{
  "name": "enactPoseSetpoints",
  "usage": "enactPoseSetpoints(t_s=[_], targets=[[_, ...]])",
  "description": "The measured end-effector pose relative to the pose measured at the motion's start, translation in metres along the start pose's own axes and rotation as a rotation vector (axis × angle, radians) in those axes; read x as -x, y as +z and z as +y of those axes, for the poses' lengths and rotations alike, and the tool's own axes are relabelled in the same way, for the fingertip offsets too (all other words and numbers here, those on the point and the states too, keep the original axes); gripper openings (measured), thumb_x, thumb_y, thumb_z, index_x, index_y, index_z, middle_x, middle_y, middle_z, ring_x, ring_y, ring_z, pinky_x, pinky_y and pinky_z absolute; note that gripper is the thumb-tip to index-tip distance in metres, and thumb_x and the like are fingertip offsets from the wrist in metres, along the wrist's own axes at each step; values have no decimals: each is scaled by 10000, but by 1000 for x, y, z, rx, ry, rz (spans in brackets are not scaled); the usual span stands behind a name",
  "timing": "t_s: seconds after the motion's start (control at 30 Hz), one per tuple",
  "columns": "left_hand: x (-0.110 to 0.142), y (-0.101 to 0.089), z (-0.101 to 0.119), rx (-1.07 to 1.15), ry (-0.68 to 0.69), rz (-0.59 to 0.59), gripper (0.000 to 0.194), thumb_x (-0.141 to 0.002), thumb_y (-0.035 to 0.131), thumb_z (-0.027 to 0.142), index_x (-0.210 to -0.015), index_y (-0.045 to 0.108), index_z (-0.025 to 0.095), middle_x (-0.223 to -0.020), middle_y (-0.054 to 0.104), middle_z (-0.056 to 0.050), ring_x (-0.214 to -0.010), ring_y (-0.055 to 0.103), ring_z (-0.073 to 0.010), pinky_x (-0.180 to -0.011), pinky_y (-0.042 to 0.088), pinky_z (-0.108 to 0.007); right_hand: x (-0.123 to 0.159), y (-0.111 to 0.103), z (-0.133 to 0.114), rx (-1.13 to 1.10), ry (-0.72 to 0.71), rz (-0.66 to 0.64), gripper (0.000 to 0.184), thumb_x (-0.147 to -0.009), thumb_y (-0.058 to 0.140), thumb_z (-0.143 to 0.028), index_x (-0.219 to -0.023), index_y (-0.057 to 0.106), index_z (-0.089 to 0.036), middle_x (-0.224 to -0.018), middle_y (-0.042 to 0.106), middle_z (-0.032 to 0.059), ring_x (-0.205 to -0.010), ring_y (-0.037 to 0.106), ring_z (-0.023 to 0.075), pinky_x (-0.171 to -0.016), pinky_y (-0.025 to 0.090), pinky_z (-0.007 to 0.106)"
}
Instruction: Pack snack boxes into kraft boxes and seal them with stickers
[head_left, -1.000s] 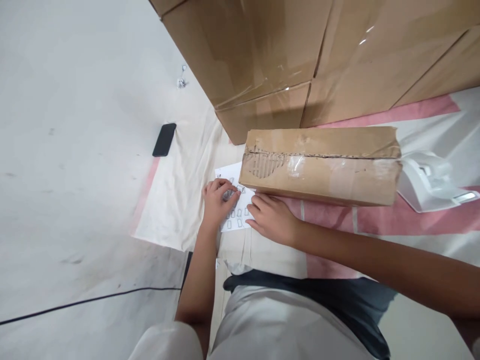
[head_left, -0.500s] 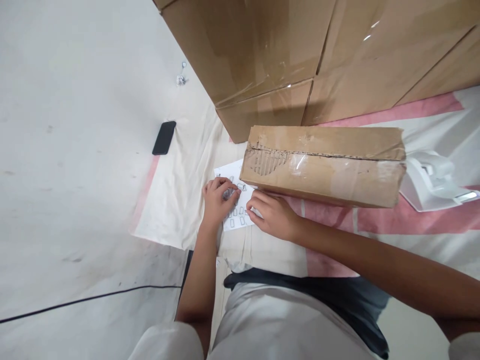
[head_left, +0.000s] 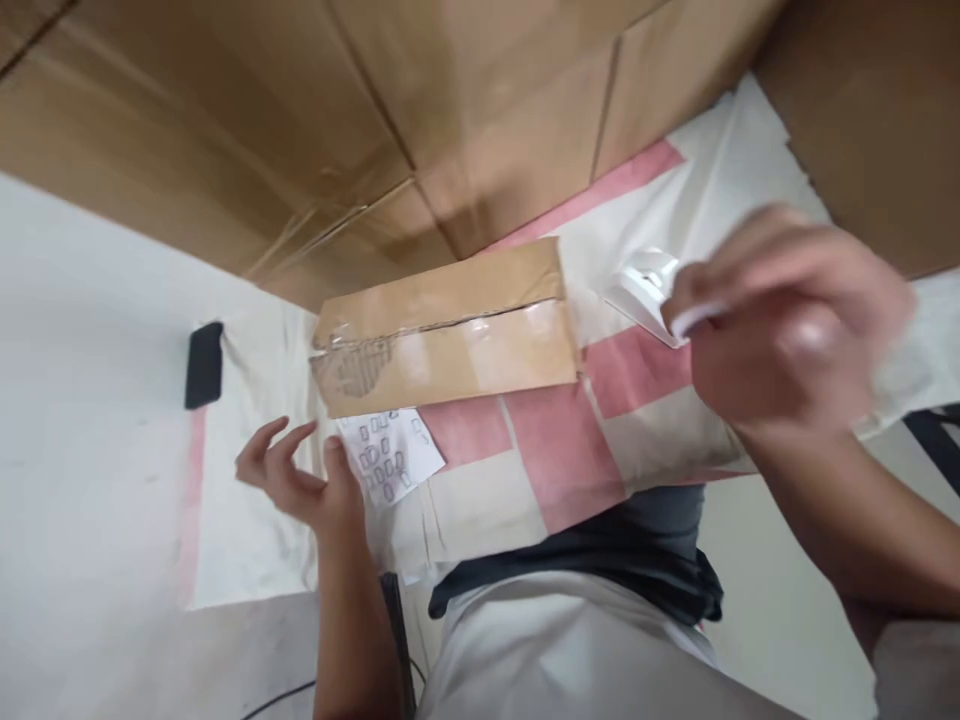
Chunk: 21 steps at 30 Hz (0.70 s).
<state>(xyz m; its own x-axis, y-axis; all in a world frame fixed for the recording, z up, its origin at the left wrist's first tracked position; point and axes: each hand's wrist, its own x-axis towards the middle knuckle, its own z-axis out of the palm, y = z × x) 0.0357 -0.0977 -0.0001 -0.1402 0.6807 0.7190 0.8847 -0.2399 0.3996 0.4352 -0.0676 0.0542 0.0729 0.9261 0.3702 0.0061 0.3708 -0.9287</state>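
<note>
My left hand (head_left: 304,480) is open, its fingers spread and bent, just left of a white paper sheet (head_left: 420,455) with small outlined rectangles drawn on it. The sheet lies on the cloth, its upper edge beneath or against a long taped cardboard box (head_left: 450,345). My right hand (head_left: 787,320), smeared by motion, is raised at the right with fingers curled in. A small whitish bit shows at its fingertips; I cannot make out what it is. Behind those fingertips lies a white tape dispenser (head_left: 645,285), partly hidden by the hand.
Large cardboard boxes (head_left: 480,120) form a wall along the back, and another brown cardboard surface (head_left: 877,130) stands at the right. A black phone (head_left: 204,365) lies at the left. Pink and white cloth (head_left: 562,460) covers the work surface. A black cable (head_left: 281,697) runs below left.
My right hand has left the paper and swung up and right to near the tape dispenser. My left hand has come off the sheet and opened. The view has shifted right and turned.
</note>
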Motion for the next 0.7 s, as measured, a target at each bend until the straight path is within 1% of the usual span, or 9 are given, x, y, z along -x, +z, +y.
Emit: enactPoseSetpoints(t_s=[0.03,0.07,0.13,0.27,0.37,0.43,0.57,0.63,0.7], targets=[[-4,2,11,30,46,46,205,-906,633,376,-1065,615,248,-1218,560,-110,-1265,496,-336,-1125,353,-592,-11,-5,8,-73,13,50,334,-887,643,-634,-844,639,-303,-816,531,58,-684,460,213,-542,379,363],[-8,5,22,46,92,86,219,-900,615,390,-1074,595,258,-1206,542,-107,-1250,499,-344,-1114,355,-609,-21,-8,18,-149,31,39,287,-886,678,-544,-820,660,-266,-793,523,49,-637,429,181,-524,332,340],[-14,17,41,28,198,146,263,-880,568,440,-1088,556,279,-1185,501,-106,-1216,496,-363,-1085,360,-637,-36,-6,37,-282,78,-65,228,-881,692,-417,-792,659,-210,-721,495,8,-576,378,127,-514,265,293],[-16,58,64,-57,402,232,414,-847,412,521,-1196,453,303,-1196,450,-128,-1174,464,-401,-1034,342,-672,-35,7,54,-268,107,-253,162,-872,718,-294,-819,615,-182,-769,568,-13,-655,487,109,-586,366,249],[-9,87,66,-187,275,182,499,-808,403,497,-1263,398,292,-1227,449,-143,-1194,442,-405,-1082,283,-677,-22,10,54,-270,197,-278,141,-882,682,-226,-809,569,-184,-775,567,-20,-674,514,106,-615,393,242],[-4,96,64,-254,206,145,518,-786,434,485,-1265,397,294,-1233,449,-145,-1200,434,-403,-1117,236,-682,-17,12,55,-291,278,-270,149,-878,666,-209,-799,541,-190,-778,554,-26,-683,520,105,-626,398,239],[0,96,55,-209,246,151,522,-809,398,526,-1287,392,317,-1269,423,-146,-1184,444,-405,-1098,242,-701,-15,19,63,-354,391,-330,162,-847,666,-199,-792,513,-201,-739,522,-44,-652,500,103,-594,386,232],[2,95,49,-277,187,160,569,-788,414,546,-1311,377,325,-1278,409,-144,-1192,438,-408,-1103,242,-696,-15,23,68,-364,419,-353,169,-844,667,-212,-801,504,-208,-698,499,-58,-616,476,101,-560,367,229],[4,97,43,-333,126,165,637,-748,448,553,-1338,354,329,-1291,389,-143,-1214,415,-414,-1121,220,-687,-13,25,72,-315,426,-312,182,-845,690,-248,-863,513,-213,-699,501,-65,-612,477,104,-551,358,228]])
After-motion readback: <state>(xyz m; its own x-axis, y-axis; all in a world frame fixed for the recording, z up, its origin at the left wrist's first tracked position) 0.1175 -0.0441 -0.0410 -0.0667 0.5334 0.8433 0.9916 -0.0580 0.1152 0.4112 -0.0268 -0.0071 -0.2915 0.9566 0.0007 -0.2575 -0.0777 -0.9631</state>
